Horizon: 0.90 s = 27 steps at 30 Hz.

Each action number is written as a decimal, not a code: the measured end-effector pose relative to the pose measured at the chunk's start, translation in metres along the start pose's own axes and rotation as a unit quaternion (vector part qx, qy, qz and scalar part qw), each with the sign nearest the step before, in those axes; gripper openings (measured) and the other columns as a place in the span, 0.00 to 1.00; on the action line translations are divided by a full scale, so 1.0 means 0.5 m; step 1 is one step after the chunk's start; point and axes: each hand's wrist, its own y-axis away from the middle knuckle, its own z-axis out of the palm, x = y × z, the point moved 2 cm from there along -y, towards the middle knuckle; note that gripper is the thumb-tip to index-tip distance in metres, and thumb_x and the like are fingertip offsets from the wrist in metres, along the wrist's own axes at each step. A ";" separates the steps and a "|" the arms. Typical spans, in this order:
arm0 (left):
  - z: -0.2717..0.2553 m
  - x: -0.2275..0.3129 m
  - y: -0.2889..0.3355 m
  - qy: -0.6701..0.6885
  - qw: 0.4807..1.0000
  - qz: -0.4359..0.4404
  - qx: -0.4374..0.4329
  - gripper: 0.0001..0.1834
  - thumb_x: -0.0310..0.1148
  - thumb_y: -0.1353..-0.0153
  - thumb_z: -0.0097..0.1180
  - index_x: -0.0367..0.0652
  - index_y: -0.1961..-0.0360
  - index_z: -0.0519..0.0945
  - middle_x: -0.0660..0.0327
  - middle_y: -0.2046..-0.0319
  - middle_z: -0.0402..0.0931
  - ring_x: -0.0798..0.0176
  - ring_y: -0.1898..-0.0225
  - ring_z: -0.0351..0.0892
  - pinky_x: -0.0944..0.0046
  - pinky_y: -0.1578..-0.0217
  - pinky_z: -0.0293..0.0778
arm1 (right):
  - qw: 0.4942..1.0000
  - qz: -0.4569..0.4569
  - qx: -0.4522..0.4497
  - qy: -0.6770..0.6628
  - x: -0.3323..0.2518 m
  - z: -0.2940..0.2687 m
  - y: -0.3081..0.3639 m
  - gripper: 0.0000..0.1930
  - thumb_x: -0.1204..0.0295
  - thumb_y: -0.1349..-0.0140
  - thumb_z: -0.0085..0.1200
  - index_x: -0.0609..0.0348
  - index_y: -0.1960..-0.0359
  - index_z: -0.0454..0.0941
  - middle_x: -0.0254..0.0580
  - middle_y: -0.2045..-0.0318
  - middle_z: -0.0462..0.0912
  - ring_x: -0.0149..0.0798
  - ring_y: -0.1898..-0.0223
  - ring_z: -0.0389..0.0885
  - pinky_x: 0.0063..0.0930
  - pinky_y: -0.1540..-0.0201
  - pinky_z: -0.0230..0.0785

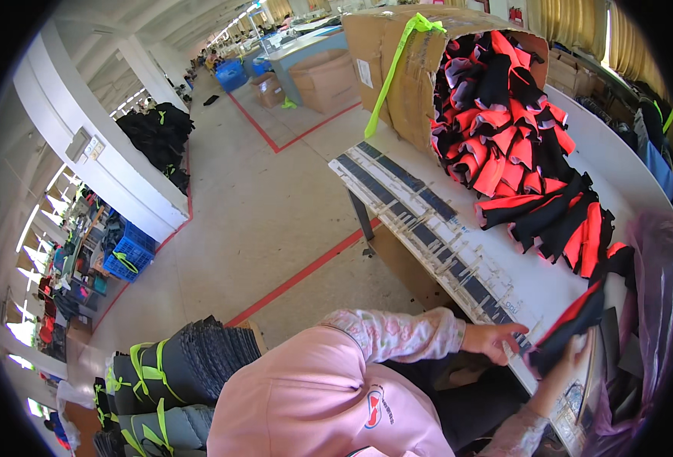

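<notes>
My right hand (567, 367) is closed on the lower part of a black and red-orange fabric piece (576, 324), over the near right end of the white table (538, 286). My left hand (496, 341) is just left of the piece, above the table's front edge. Its fingers are apart, and nothing shows in them. Similar black and red-orange fabric pieces (561, 221) lie heaped on the table beyond my hands. More of them spill from the mouth of a large cardboard box (397, 76) lying on its side.
Dark strips and tape cover the table's front edge (428, 221). A purple plastic bag (656, 305) hangs at the right. Stacks of dark sheets (176, 365) tied with yellow-green strips stand at lower left. Farther off are a white pillar (100, 145), a blue crate (129, 251) and black bundles (153, 137).
</notes>
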 end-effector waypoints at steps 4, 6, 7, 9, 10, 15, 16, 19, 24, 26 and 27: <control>0.038 -0.091 0.011 0.022 0.989 -0.099 0.105 0.38 0.23 0.46 0.53 0.47 0.38 0.48 0.57 0.61 0.73 0.67 0.65 0.76 0.67 0.66 0.75 | 0.984 0.166 -0.059 -0.016 0.200 -0.007 0.092 0.22 0.73 0.39 0.48 0.58 0.43 0.61 0.38 0.65 0.76 0.29 0.64 0.73 0.21 0.61 0.67; 0.047 -0.124 0.011 0.029 0.984 -0.091 0.147 0.35 0.24 0.47 0.51 0.45 0.39 0.50 0.56 0.66 0.74 0.65 0.71 0.77 0.66 0.73 0.75 | 0.987 0.127 -0.080 0.063 0.189 -0.011 0.102 0.23 0.73 0.39 0.49 0.58 0.42 0.60 0.43 0.60 0.74 0.35 0.60 0.73 0.26 0.57 0.66; 0.046 -0.136 0.011 0.034 0.978 -0.081 0.189 0.33 0.24 0.47 0.49 0.43 0.40 0.51 0.55 0.71 0.75 0.63 0.78 0.77 0.66 0.79 0.75 | 0.986 0.129 -0.082 0.063 0.174 -0.011 0.106 0.23 0.73 0.39 0.49 0.58 0.42 0.60 0.43 0.60 0.74 0.35 0.60 0.73 0.26 0.57 0.66; 0.036 -0.145 0.007 0.042 0.974 -0.085 0.205 0.31 0.22 0.46 0.45 0.45 0.40 0.53 0.57 0.71 0.75 0.65 0.78 0.77 0.68 0.80 0.75 | 0.900 -0.040 -0.116 0.419 0.112 -0.018 0.112 0.27 0.72 0.42 0.52 0.57 0.41 0.59 0.50 0.51 0.69 0.44 0.52 0.70 0.33 0.50 0.63; 0.030 -0.145 0.003 0.050 0.970 -0.086 0.221 0.29 0.21 0.45 0.42 0.47 0.40 0.55 0.59 0.71 0.75 0.66 0.78 0.77 0.69 0.80 0.75 | 0.900 -0.039 -0.115 0.418 0.083 -0.019 0.120 0.27 0.72 0.42 0.52 0.57 0.41 0.59 0.50 0.51 0.69 0.44 0.52 0.70 0.33 0.50 0.63; 0.032 -0.177 -0.020 -0.001 0.961 -0.027 0.274 0.29 0.18 0.50 0.38 0.41 0.43 0.56 0.55 0.76 0.74 0.64 0.84 0.75 0.66 0.88 0.71 | 0.922 -0.063 -0.221 0.313 -0.024 0.026 0.188 0.30 0.71 0.47 0.54 0.57 0.41 0.59 0.56 0.45 0.63 0.55 0.43 0.62 0.37 0.44 0.58; 0.039 -0.175 -0.018 0.000 0.962 -0.029 0.273 0.29 0.18 0.50 0.38 0.41 0.43 0.56 0.55 0.76 0.74 0.64 0.84 0.75 0.66 0.88 0.71 | 0.903 -0.071 -0.232 0.355 -0.026 0.028 0.194 0.29 0.72 0.46 0.53 0.57 0.42 0.59 0.57 0.45 0.63 0.56 0.43 0.61 0.38 0.44 0.58; 0.045 -0.159 -0.014 0.055 0.957 -0.061 0.278 0.25 0.19 0.50 0.38 0.38 0.47 0.60 0.52 0.78 0.74 0.60 0.84 0.76 0.64 0.86 0.73 | 0.897 -0.055 -0.203 0.388 0.069 -0.031 0.172 0.26 0.74 0.45 0.51 0.59 0.43 0.61 0.56 0.46 0.64 0.56 0.47 0.66 0.40 0.47 0.60; 0.011 -0.208 -0.015 0.117 0.926 -0.124 0.336 0.21 0.20 0.52 0.39 0.38 0.53 0.66 0.46 0.78 0.74 0.51 0.82 0.78 0.57 0.83 0.77 | 0.928 0.028 -0.187 0.321 0.028 -0.008 0.194 0.27 0.72 0.45 0.53 0.57 0.43 0.61 0.54 0.45 0.63 0.56 0.48 0.66 0.39 0.48 0.61; 0.016 -0.228 -0.015 0.102 0.931 -0.122 0.330 0.20 0.21 0.51 0.39 0.38 0.53 0.67 0.48 0.77 0.74 0.53 0.82 0.78 0.57 0.84 0.76 | 0.924 -0.018 -0.196 0.327 -0.010 0.018 0.209 0.28 0.72 0.46 0.54 0.57 0.42 0.60 0.55 0.44 0.62 0.56 0.46 0.64 0.38 0.47 0.60; 0.026 -0.222 -0.016 0.033 0.934 -0.076 0.347 0.21 0.21 0.50 0.39 0.38 0.52 0.66 0.51 0.74 0.75 0.56 0.82 0.77 0.60 0.83 0.76 | 0.918 -0.062 -0.200 0.336 -0.021 0.025 0.213 0.29 0.72 0.47 0.55 0.56 0.42 0.60 0.55 0.44 0.61 0.56 0.44 0.63 0.37 0.45 0.59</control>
